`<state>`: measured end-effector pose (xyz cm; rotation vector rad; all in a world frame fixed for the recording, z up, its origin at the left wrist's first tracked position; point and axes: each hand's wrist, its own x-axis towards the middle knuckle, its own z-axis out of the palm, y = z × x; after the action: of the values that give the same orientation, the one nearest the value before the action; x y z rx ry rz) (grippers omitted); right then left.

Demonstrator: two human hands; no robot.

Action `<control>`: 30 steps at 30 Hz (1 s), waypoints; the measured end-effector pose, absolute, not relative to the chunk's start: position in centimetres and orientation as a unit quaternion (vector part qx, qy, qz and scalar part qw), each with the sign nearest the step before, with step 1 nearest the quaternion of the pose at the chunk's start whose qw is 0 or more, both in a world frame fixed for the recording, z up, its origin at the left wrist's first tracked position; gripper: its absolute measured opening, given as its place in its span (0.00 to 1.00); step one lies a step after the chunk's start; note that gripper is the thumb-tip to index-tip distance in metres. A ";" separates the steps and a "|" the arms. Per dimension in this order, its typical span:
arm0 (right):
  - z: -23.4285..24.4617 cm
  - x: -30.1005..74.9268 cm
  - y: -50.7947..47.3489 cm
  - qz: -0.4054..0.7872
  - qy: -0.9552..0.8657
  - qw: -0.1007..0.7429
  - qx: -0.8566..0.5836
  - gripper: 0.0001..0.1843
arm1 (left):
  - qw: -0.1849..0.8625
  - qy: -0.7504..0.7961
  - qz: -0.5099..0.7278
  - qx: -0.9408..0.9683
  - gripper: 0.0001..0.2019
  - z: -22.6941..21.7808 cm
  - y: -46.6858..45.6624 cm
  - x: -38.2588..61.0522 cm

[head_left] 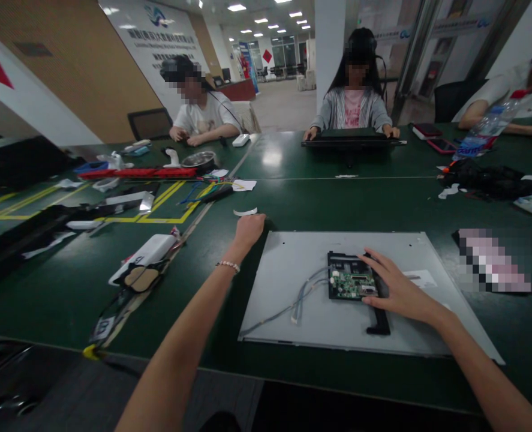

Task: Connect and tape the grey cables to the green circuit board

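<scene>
A flat grey-white metal panel (310,324) lies on the green table in front of me. On it rests a green circuit board (350,283) set in a black plastic bracket (379,324), with grey cables (302,294) running off to the left. My right hand (396,288) grips the bracket's right side, with the thumb at the lower corner and a finger at the upper one. My left hand (248,233) is closed at the panel's far left corner, just before a white curved strip (246,212). Its fingertips are hidden, so I cannot make out what they hold.
Left of me lie a white device with a strap (146,261) and a long black part (32,234). A pixelated pink object (493,259) is at right. Across the table, one person holds a black panel (353,141); a water bottle (486,127) stands tilted nearby.
</scene>
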<state>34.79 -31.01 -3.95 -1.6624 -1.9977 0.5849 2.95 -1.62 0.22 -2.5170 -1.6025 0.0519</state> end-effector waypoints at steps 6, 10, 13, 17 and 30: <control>-4.2 34.8 -31.2 0.207 -0.731 0.240 -0.605 0.44 | 0.030 -0.472 -0.046 -0.880 0.19 -0.2 -6.3 3.2; -4.2 34.8 -31.3 0.203 -0.732 0.234 -0.606 0.44 | -0.026 -0.380 -0.086 -0.921 0.18 -0.5 -9.5 4.5; -4.2 34.7 -31.4 0.203 -0.732 0.231 -0.608 0.43 | -0.037 -0.285 -0.086 -0.954 0.18 -1.4 -11.3 6.0; -4.4 34.8 -31.4 0.197 -0.735 0.237 -0.604 0.43 | -0.023 -0.219 -0.062 -0.974 0.18 -2.2 -12.0 7.0; -4.4 34.9 -31.2 0.201 -0.730 0.221 -0.615 0.45 | 0.046 -0.610 -0.057 -0.789 0.15 2.3 -1.4 3.6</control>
<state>34.87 -31.24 -4.35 -1.7007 -2.0166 0.5548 3.59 -1.38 2.32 -2.4097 -1.8608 -0.1727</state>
